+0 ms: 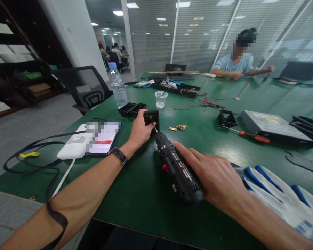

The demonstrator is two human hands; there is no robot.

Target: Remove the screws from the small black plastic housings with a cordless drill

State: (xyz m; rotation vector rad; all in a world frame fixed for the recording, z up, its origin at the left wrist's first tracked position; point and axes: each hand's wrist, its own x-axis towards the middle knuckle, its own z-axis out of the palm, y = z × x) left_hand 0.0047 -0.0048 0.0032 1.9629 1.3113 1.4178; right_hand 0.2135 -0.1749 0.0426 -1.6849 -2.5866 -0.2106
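Observation:
My left hand (141, 129) grips a small black square frame (157, 116) by its left side, holding it up over the green table. My right hand (211, 170) is wrapped around a black cordless drill (178, 166) lying tilted away from me. The drill's thin bit (154, 127) points into the frame, near a brass-coloured spot; whether it touches a screw is too small to tell. Small brass pieces (181, 127) lie in a little pile just right of the frame. More black frames (132, 109) sit behind my left hand.
Behind stand a water bottle (118, 86) and a plastic cup (161, 100). A phone (104, 139) and white power strip (73, 144) are at left. Right are a screwdriver (254, 136), metal box (273, 126) and gloves (284, 198). Another person (234, 64) sits across the table.

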